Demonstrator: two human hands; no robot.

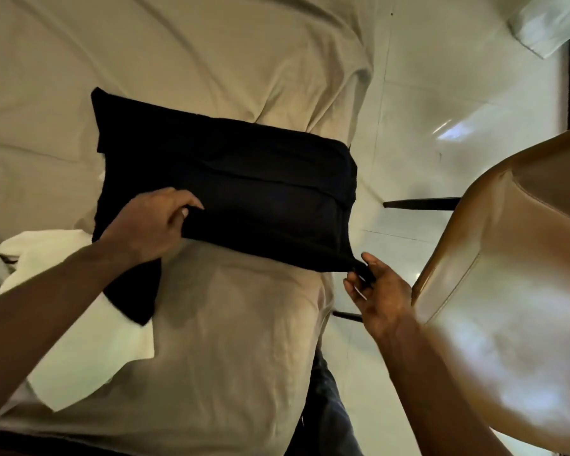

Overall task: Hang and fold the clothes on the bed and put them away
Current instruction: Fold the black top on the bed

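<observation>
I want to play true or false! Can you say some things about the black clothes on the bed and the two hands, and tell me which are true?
1. The black folded garment lies on the cream bed sheet. True.
2. The left hand lies flat on the sheet and holds nothing. False: it grips the garment's near edge.
3. The right hand pinches a corner of the garment. True.
4. The brown leather chair stands left of the bed. False: it stands on the right, on the glossy white floor.
</observation>
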